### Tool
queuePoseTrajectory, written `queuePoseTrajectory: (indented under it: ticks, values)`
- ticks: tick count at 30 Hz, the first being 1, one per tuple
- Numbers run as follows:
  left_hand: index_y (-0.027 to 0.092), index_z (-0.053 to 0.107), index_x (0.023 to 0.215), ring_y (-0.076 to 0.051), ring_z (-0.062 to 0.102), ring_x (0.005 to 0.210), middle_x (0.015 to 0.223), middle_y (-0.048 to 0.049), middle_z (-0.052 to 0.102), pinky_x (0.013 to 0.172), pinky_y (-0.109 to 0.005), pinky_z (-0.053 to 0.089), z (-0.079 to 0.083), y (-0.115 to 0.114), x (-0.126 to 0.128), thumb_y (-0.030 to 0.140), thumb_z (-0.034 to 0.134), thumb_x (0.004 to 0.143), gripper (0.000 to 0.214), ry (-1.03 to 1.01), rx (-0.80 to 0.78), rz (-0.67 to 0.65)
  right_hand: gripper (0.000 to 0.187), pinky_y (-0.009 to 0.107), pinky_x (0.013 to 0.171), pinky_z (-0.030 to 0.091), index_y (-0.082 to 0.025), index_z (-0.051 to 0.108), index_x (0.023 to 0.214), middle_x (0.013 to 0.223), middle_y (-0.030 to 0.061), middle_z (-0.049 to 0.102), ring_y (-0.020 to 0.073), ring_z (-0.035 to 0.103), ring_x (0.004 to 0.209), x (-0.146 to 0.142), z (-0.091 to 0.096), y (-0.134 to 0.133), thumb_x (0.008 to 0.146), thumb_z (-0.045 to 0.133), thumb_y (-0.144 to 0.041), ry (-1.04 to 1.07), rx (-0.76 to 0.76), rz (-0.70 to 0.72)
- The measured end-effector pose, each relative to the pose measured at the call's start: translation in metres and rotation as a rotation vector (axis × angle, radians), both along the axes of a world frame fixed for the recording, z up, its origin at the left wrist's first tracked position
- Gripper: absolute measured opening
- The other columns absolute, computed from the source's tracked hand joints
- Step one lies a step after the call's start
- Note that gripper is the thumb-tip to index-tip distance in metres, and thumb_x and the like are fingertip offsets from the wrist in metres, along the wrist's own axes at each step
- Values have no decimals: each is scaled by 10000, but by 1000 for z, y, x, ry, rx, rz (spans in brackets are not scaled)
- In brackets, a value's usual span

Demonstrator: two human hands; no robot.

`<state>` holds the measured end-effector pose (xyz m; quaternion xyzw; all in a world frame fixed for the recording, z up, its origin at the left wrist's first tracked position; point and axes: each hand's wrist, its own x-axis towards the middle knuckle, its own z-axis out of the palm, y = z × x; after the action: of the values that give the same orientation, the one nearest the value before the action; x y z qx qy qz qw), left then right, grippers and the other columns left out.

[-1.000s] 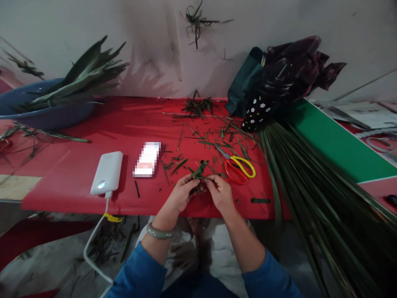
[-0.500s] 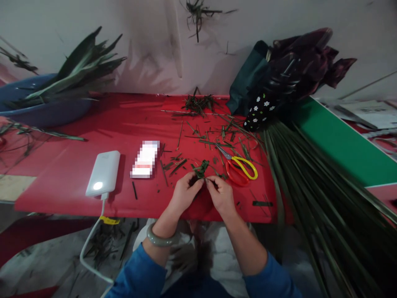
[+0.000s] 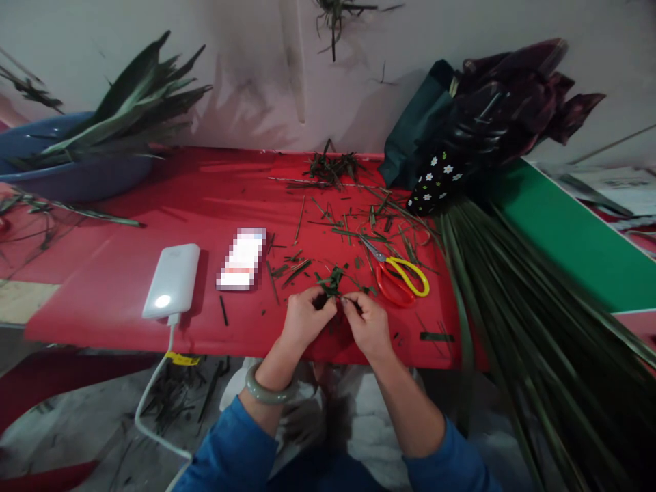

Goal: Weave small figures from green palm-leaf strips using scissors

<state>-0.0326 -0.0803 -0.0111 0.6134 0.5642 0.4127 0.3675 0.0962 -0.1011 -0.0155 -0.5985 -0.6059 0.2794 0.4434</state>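
Note:
My left hand (image 3: pixel 303 319) and my right hand (image 3: pixel 365 322) meet over the near edge of the red table (image 3: pixel 128 287). Both pinch a small folded green leaf piece (image 3: pixel 332 281) whose tips stick up between my fingertips. A jade-coloured bangle (image 3: pixel 266 389) sits on my left wrist and both sleeves are blue. Scissors (image 3: pixel 397 275) with one yellow and one red handle lie just right of my right hand.
A white power bank (image 3: pixel 171 280) with a cable and a phone (image 3: pixel 241 258) lie to the left. Leaf offcuts (image 3: pixel 333 167) litter the table. A blue basin (image 3: pixel 66 174) of leaves stands far left. A long leaf bundle (image 3: pixel 517 307) in dark wrapping (image 3: pixel 476 130) lies to the right.
My hands stayed together on the leaf piece, fingers shifting slightly closer around it. The view has tilted a little, so everything sits slightly differently in the picture.

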Motion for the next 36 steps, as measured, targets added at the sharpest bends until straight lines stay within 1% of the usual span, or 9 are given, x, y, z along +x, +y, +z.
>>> queuePoseTrajectory:
  ticks: [7, 12, 17, 19, 22, 24, 27, 34, 36]
  values:
    - [118, 614, 641, -76, 428, 480, 514, 16, 515, 464, -180, 312, 3, -1, 0, 280, 495, 692, 208, 91, 4, -29, 175, 227, 620, 424, -175, 587, 741, 668, 13, 619, 135, 559, 626, 0, 3, -3, 779, 462, -292, 8, 4, -21]
    - [115, 625, 651, -86, 464, 509, 548, 4, 557, 495, -187, 341, 1, 1, 0, 284, 488, 707, 225, 93, 10, -52, 175, 222, 605, 420, -173, 582, 737, 657, 12, 613, 131, 552, 609, 1, 0, -3, 775, 469, -301, 36, -10, -41]
    - [133, 630, 841, -120, 548, 641, 715, -23, 631, 593, -209, 411, -1, 4, -1, 286, 522, 699, 235, -153, -21, -79, 186, 228, 606, 426, -176, 586, 769, 694, 18, 626, 140, 566, 637, 1, -4, 1, 781, 457, -310, 74, -53, -10]
    - [138, 614, 892, -128, 563, 700, 777, -34, 639, 645, -224, 428, -3, 4, -1, 286, 542, 692, 259, -268, -20, -29, 187, 233, 613, 428, -178, 590, 776, 698, 18, 629, 143, 570, 644, 0, -4, 2, 781, 457, -309, 53, -56, 0]
    - [142, 616, 838, -127, 565, 719, 770, -31, 637, 675, -235, 434, -5, 5, -2, 300, 543, 700, 222, -345, -28, 71, 177, 248, 649, 434, -184, 599, 780, 731, 26, 643, 155, 584, 682, -1, -3, 2, 775, 463, -296, 12, -45, 24]
    - [144, 619, 812, -124, 562, 701, 750, -24, 635, 669, -236, 434, -6, 5, -3, 305, 542, 703, 209, -338, -44, 88, 173, 264, 692, 436, -187, 608, 790, 775, 37, 650, 167, 590, 737, 0, -4, 3, 769, 470, -289, -17, -26, 36]
    - [145, 627, 805, -123, 556, 680, 721, -19, 633, 665, -238, 428, -5, 5, -3, 310, 544, 701, 212, -296, -59, 59, 181, 278, 724, 433, -194, 620, 813, 807, 44, 654, 177, 589, 778, 0, -5, 3, 765, 485, -305, -51, -24, 40]
    - [143, 597, 681, -97, 491, 568, 578, 24, 565, 548, -202, 371, -3, 5, -6, 339, 523, 721, 213, -137, -76, 103, 179, 241, 646, 421, -188, 603, 756, 729, 20, 645, 151, 581, 683, 0, -3, 2, 776, 474, -310, -9, -66, 34]
    - [143, 598, 702, -102, 502, 592, 605, 23, 581, 569, -204, 377, -2, 5, -6, 331, 509, 733, 210, -129, -64, 108, 179, 231, 627, 411, -186, 595, 741, 700, 13, 634, 143, 571, 660, -1, -2, 1, 778, 469, -308, -9, -61, 39]
